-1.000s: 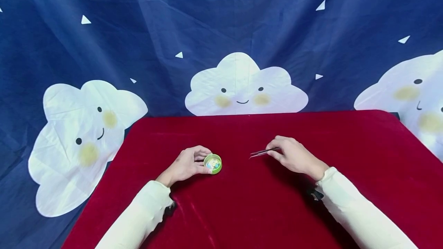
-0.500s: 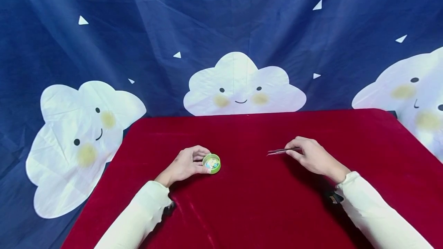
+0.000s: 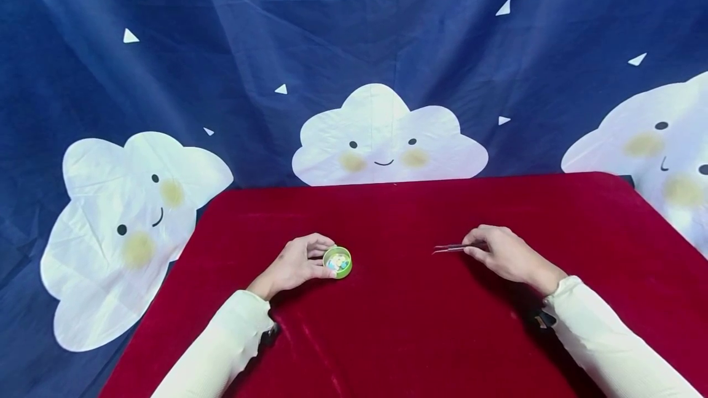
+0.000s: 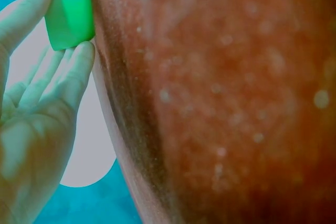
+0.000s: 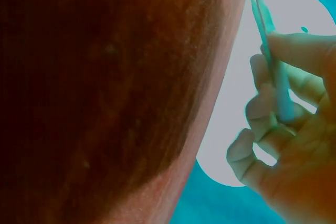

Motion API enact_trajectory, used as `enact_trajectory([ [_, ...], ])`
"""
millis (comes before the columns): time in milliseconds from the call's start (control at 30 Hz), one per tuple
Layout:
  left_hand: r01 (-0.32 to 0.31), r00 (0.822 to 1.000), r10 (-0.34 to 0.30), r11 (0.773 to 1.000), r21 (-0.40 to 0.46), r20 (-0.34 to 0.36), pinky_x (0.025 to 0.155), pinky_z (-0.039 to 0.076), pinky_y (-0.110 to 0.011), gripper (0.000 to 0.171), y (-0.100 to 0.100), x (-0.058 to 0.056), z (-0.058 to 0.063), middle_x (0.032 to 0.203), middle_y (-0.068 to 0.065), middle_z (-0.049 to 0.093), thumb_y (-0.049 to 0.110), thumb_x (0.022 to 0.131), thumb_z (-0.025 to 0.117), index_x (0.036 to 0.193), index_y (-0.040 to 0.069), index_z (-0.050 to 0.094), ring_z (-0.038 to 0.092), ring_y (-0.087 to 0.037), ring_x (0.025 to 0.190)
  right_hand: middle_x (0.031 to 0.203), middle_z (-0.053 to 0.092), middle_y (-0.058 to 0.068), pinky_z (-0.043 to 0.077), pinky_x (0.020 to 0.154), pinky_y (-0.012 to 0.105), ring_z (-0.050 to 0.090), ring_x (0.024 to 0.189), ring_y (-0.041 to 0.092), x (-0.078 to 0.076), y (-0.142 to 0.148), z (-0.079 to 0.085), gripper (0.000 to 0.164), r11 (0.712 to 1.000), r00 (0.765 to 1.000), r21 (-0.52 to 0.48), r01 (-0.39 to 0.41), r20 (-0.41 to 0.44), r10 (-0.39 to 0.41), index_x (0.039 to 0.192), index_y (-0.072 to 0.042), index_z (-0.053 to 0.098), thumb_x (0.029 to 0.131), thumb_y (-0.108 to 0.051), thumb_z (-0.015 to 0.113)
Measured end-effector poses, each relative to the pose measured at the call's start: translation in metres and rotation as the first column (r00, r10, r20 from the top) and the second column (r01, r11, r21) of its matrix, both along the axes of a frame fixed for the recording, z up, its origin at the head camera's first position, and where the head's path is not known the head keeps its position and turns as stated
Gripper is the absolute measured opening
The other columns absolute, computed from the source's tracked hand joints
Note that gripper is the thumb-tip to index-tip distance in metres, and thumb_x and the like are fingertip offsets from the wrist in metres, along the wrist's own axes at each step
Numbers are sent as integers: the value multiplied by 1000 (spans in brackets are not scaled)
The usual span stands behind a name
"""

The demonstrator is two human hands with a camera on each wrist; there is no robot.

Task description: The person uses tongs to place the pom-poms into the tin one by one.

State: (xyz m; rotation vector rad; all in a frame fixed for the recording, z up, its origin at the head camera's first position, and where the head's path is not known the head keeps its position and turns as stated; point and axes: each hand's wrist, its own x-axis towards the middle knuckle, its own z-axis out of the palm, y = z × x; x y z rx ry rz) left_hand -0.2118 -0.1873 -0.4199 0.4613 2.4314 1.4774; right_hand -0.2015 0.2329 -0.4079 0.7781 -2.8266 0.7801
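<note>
My left hand point(image 3: 295, 264) grips a small round green tub point(image 3: 345, 271) between thumb and fingers on the red cloth. Several little pale, yellow and blue pieces point(image 3: 337, 262) lie inside it. In the left wrist view the tub's green side wall point(image 4: 71, 14) shows between thumb and fingertips. Off to the right, my right hand point(image 3: 509, 255) pinches a pair of thin metal tweezers point(image 3: 450, 248), their tips pointing left towards the tub. The right wrist view shows the tweezers point(image 5: 266, 27) between thumb and curled fingers, the two tips slightly apart with nothing visible between them.
A table covered in red velvet cloth point(image 3: 387, 336) spreads under both hands. Behind its far edge hangs a dark blue curtain point(image 3: 254, 35) printed with white smiling clouds point(image 3: 381, 121) and small triangles.
My right hand has moved right with the tweezers, away from the tub, most of it in the first half second. The left hand and tub have stayed in place.
</note>
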Motion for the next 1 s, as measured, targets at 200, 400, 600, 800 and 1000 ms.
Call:
enact_trajectory([
  [200, -4, 1000, 4, 1000, -1, -10, 89, 57, -30, 51, -3, 0, -1, 115, -12, 68, 1, 74, 87, 119, -2, 63, 65, -29, 111, 79, 63, -8, 52, 67, 36, 55, 71, 12, -1, -2, 2, 9, 996, 997, 94, -6, 71, 0, 87, -13, 73, 84, -8, 78],
  [400, -7, 1000, 7, 1000, -15, -4, 89, 58, -30, 52, -5, 1, 0, 114, -12, 69, 0, 73, 87, 119, -1, 63, 65, -29, 111, 74, 60, -10, 48, 62, 31, 50, 67, 11, 0, -6, 0, 10, 990, 992, 136, -19, 125, 2, 84, -15, 72, 83, -8, 78],
  [600, 13, 1000, -13, 1000, -1, 2, 89, 58, -32, 53, -8, 0, 1, 117, -19, 67, -4, 73, 86, 119, -6, 61, 64, -34, 112, 72, 58, -12, 46, 58, 30, 49, 66, 11, 0, -9, -3, 13, 989, 992, 140, -41, 127, 23, 82, -17, 70, 82, -8, 79],
  [800, 23, 999, -24, 999, -25, -21, 89, 58, -33, 52, -9, 1, 3, 117, -19, 67, -4, 74, 85, 119, -7, 60, 64, -34, 112, 73, 60, -12, 47, 59, 30, 50, 67, 10, -1, -9, -2, 9, 989, 992, 140, -54, 124, 37, 85, -15, 72, 83, -9, 79],
  [1000, 36, 996, -43, 995, -88, -79, 97, 54, -40, 65, -16, 6, 7, 132, -22, 60, 6, 77, 86, 133, -7, 54, 59, -36, 122, 91, 69, 1, 58, 75, 42, 63, 80, 17, 4, 4, 2, 24, 997, 995, 74, -28, 95, 21, 103, -1, 73, 84, -16, 80],
])
